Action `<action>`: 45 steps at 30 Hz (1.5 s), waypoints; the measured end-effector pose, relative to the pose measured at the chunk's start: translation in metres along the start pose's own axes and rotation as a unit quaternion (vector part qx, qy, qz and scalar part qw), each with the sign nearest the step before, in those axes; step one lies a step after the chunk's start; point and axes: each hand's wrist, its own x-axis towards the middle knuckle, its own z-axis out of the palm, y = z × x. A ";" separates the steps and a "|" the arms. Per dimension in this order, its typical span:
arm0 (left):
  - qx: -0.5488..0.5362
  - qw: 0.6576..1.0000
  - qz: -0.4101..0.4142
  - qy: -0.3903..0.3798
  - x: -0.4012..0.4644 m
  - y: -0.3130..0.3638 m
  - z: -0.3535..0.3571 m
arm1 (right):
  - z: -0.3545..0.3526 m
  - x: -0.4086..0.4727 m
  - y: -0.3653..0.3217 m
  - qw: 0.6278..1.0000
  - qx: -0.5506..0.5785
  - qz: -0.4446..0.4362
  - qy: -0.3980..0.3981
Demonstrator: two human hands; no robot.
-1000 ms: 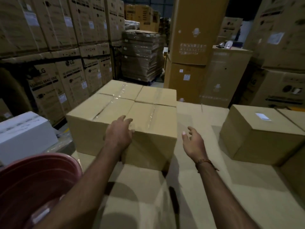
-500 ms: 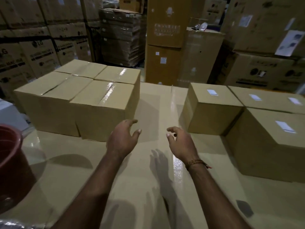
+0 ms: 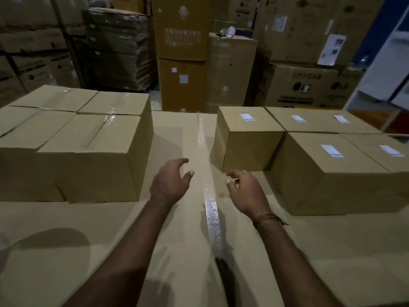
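Note:
My left hand (image 3: 169,183) and my right hand (image 3: 245,192) hover side by side over a wide cardboard surface (image 3: 155,240) with a shiny tape strip (image 3: 210,204) running down its middle. Both hands hold nothing, their fingers loosely spread. A block of taped brown boxes (image 3: 93,156) stands to the left of my left hand. To the right stand several labelled boxes; the nearest small one (image 3: 247,138) is just beyond my right fingertips, not touched. A larger labelled box (image 3: 327,171) sits right of my right hand.
Tall stacked cartons (image 3: 181,52) and wrapped pallets (image 3: 119,47) fill the warehouse behind. Printed appliance cartons (image 3: 309,85) stand at the back right. A gap of bare cardboard lies between the left and right box groups.
My left hand has come off the left taped box. Both hands have swung right to the middle gap, and the view has turned right, with the red tub and white box gone from sight.

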 end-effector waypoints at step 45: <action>-0.067 0.984 -0.160 0.052 0.188 0.099 0.174 | -0.060 0.254 0.148 0.990 0.102 0.044 0.092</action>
